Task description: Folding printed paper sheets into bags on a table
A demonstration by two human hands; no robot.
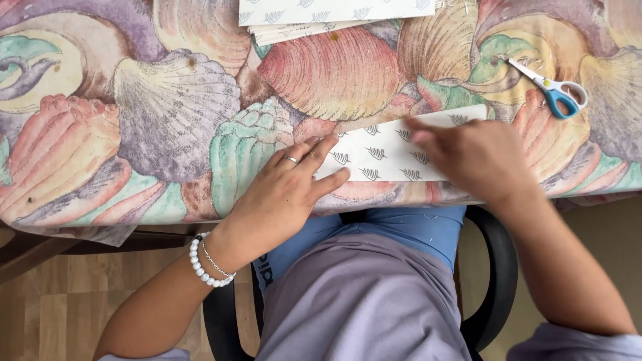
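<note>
Both hands lie flat, grip wide, holding nothing: left hand [294, 180] pins the paper [394, 150] at the counter [134, 134] edge, right hand [478, 157] presses its fold. Folding looks part-done; scissors [552, 90] lie beyond, untouched.

A single head-worn camera looks almost straight down from close above a seated person's lap and forearms. It faces the near edge of the counter covered in a pastel seashell-printed cloth [167, 113], which fills the upper half; wooden floor [60, 314] shows at lower left.
</note>
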